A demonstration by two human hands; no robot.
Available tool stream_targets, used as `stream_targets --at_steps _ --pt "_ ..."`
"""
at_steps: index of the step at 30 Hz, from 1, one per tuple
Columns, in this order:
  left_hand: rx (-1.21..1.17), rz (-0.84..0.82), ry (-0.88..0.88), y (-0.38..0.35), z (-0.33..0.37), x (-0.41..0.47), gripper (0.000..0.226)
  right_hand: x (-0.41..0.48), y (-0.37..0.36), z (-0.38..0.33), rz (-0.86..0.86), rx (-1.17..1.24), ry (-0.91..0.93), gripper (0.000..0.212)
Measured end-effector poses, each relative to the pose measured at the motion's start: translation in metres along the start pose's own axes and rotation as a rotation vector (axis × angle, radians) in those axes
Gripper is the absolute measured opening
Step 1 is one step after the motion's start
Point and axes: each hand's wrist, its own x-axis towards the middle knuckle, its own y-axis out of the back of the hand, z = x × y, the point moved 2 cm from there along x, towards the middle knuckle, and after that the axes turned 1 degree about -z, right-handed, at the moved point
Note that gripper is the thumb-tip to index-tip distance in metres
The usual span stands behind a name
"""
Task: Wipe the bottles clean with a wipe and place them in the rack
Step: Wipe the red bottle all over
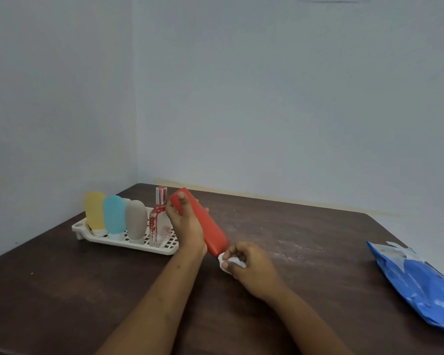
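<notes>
Grip first: my left hand (187, 226) wraps the red bottle (213, 231) near its top, tilting it so my right hand (254, 269), pinching the wipe (232, 262), can rub its lower end. The rack (128, 243) stands just left.

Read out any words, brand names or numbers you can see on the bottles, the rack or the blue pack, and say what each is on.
Nothing here is legible.
Clear bottle in the rack: red print, too blurred to read.
Blue pack: pale label patches, unreadable.
Red bottle in the left hand, wipe in the right hand: no print shows.
Yellow bottle, teal bottle, grey bottle: plain.
</notes>
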Motion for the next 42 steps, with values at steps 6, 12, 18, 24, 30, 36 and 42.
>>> stream_targets --at_steps 6,12,18,24,30,36,42 --pt "-0.129 0.046 0.047 -0.004 -0.004 0.000 0.050 0.005 0.009 0.011 0.332 0.462 -0.239 0.005" --pt "-0.140 0.065 -0.011 -0.017 -0.004 -0.012 0.043 0.007 0.006 0.018 0.367 0.808 -0.473 0.004" --pt "-0.143 0.125 -0.097 -0.016 0.006 -0.007 0.042 0.001 0.002 0.005 0.177 0.992 -0.491 0.013" --pt "-0.178 0.096 -0.071 -0.017 0.001 -0.005 0.049 0.003 0.013 0.008 0.254 0.894 -0.430 0.011" --pt "-0.195 0.023 -0.031 -0.026 -0.002 -0.018 0.052 0.005 0.020 0.013 0.407 0.988 -0.397 0.016" --pt "-0.273 0.146 -0.061 -0.013 0.014 -0.002 0.065 -0.002 0.005 -0.001 0.257 0.822 -0.307 0.008" --pt "-0.293 0.177 -0.050 -0.005 0.019 0.005 0.066 -0.009 -0.006 -0.019 -0.020 0.894 -0.160 0.008"
